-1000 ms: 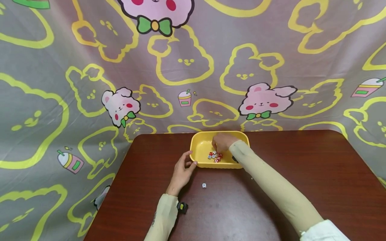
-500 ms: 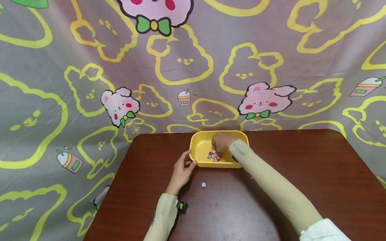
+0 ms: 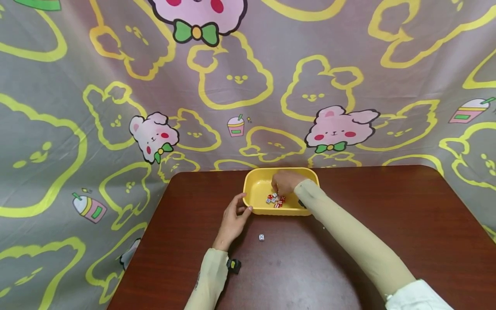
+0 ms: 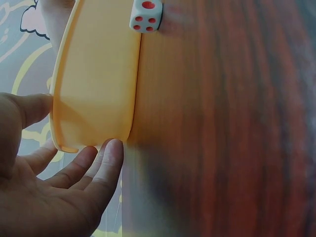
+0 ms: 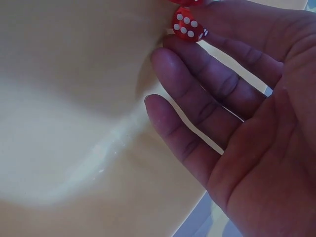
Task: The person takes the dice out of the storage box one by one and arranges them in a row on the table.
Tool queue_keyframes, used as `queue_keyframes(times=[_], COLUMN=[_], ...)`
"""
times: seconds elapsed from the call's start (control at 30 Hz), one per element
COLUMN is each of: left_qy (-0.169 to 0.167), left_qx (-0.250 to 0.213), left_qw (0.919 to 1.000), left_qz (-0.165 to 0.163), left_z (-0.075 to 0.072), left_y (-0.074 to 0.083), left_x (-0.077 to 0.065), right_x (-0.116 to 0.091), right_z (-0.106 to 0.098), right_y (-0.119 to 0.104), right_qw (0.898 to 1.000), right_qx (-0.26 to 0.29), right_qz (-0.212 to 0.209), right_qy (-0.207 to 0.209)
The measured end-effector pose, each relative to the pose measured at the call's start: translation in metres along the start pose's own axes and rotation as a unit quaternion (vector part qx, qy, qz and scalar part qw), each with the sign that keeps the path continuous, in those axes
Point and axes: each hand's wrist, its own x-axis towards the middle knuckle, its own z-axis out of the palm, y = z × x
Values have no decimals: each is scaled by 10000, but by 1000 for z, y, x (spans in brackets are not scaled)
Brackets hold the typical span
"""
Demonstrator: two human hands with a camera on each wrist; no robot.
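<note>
A yellow plastic basin [image 3: 253,212] lies near the table's far edge, with several small red and white dice [image 3: 276,199] inside. My left hand [image 3: 232,223] holds its left front corner, thumb and fingers touching the rim and walls; the fingers [image 4: 111,160] show in the left wrist view. Inside the basin is my right hand [image 3: 287,182], lowered over the dice. In the right wrist view, a red die [image 5: 185,25] with white pips is pinched at the fingertips of my right hand [image 5: 237,108]. One white die [image 3: 261,237] sits on the table in front of the basin.
The dark wooden table [image 3: 391,215] spreads to both sides and toward me. Behind it and on the left hangs a patterned grey curtain [image 3: 209,129]. A black wrist device [image 3: 234,266] sits on the left forearm.
Both hands stay almost where they were, the right still in the basin among the dice. The whole head view has shifted very slightly.
</note>
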Motion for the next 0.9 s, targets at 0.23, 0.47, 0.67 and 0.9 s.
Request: queue_keyframes(times=[0.23,0.47,0.67,0.9], left_qy=[33,46,42,78], left_qx=[1,-44,-70,-29], left_qw=[10000,10000,9999,9999], left_qz=[72,65,94,63], left_z=[1,1,0,1], left_y=[-2,-3,-2,-2], left_x=[-1,0,0,0], right_x=[-2,-2,-2,-2], right_z=[0,-2,-5,-7], right_y=[0,-1,-2,-2], right_qw=[9999,9999,9999,9998], right_qx=[-28,102,118,213], right_qz=[-85,-50,-31,44], right_qy=[95,110,70,-3])
